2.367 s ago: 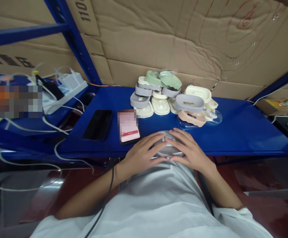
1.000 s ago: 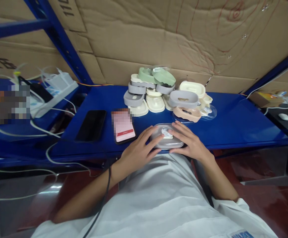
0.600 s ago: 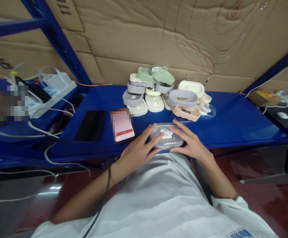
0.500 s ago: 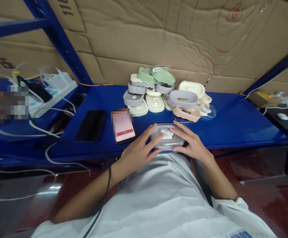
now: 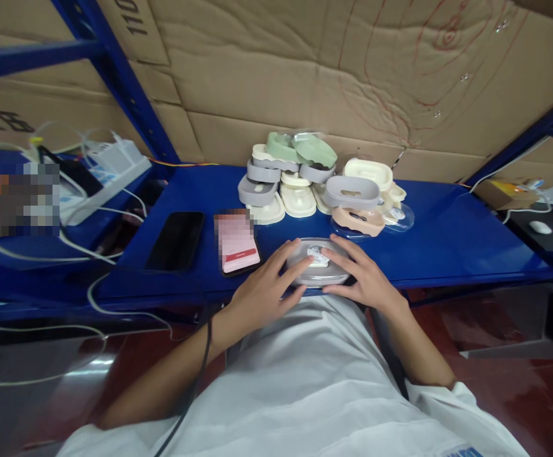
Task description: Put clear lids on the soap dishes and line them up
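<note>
A grey oval box with a clear lid and a round printed sticker (image 5: 318,277) lies at the table's front edge. My left hand (image 5: 269,285) grips its left side, the index finger on the sticker and the thumb at the near edge. From the right, my right hand (image 5: 364,276) holds the same box, with one fingertip by the sticker and the thumb along the near rim. Behind the box, a peach dish (image 5: 359,221) and a grey dish (image 5: 352,190) sit at the front of a heap of cream, grey and green dishes (image 5: 283,146).
Left of the box, a phone with a lit pink screen (image 5: 241,247) and a dark phone (image 5: 175,241) lie on the blue table (image 5: 448,235). White cables and a power strip (image 5: 124,166) are further left. A cardboard wall (image 5: 267,70) stands behind.
Both hands have shifted very slightly left with the box. My right thumb has slid left along the near rim. The heap and the phones stay in place.
</note>
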`<state>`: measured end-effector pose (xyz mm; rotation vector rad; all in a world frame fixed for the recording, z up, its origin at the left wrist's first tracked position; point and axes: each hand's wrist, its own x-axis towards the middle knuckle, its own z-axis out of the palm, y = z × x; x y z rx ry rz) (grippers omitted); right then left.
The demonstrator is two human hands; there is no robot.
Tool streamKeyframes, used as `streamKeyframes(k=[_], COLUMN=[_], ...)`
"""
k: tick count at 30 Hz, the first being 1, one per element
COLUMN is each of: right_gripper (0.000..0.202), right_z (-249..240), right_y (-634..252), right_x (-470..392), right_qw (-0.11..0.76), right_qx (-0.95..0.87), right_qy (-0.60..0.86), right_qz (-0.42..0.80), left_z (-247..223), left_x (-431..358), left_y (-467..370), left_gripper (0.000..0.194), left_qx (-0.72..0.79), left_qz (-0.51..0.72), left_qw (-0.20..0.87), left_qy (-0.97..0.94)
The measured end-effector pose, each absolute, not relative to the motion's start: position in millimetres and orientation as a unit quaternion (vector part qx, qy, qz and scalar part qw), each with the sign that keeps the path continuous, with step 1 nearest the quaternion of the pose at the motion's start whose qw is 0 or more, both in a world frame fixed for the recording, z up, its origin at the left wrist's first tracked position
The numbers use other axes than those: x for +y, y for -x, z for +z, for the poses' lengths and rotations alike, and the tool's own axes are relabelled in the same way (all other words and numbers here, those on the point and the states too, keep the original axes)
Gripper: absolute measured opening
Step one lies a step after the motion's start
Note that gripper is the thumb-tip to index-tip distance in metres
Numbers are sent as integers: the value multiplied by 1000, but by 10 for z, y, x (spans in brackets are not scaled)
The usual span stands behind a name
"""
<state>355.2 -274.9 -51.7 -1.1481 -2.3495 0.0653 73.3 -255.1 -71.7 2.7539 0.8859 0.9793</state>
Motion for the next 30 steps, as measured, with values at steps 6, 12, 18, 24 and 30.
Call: streamKeyframes(k=[6,12,18,24,30], right_gripper=[74,68,70,70,50], right_z=[-407,-538,-744,-412,120], right_y=[-4129,-5362,-5933,-5936,-4887], right_x=[-3074,-3551,-3267,-2722,-2167], right_qw=[295,374,343,302,348], right_qx=[-830,-605,-570,-598,-745], right_qy=[473,684,726,720,548], right_qz=[14,-162,-176,-180,-154], left_z=[-731,-739,-789,-773,-802], left_x=[-2566,-2554,-2534,-2534,-2527], left_y=[-719,-744,-764,-775,-760], left_gripper=[60,47,32,29,29], left_qx=[291,279,265,262,254], left_qz=[313,310,319,318,316], left_qw=[20,-18,-32,-49,-38], left_qy=[-904,-909,-909,-910,-913])
